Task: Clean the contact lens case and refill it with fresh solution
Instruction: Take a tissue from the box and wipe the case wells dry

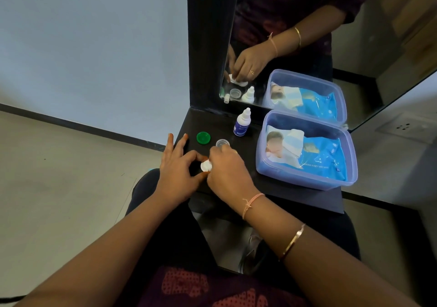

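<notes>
Between my two hands sits a small white round part of the contact lens case [205, 166], low over the dark shelf [295, 195]. My left hand [178, 167] pinches it with thumb and forefinger, its other fingers spread. My right hand [228, 170] curls over the white part from the right and hides most of it. A green cap [203, 138] lies flat on the shelf behind my hands. A clear cap or cup [222, 143] rests just right of it. The white solution bottle [242, 123] with a blue label stands upright farther back.
A lilac plastic box [307, 179] holding a blue wipes pack fills the right half of the shelf. A mirror [354, 53] stands against the shelf's back edge and reflects the hands, bottle and box. The shelf's front edge is near my knees; bare floor lies to the left.
</notes>
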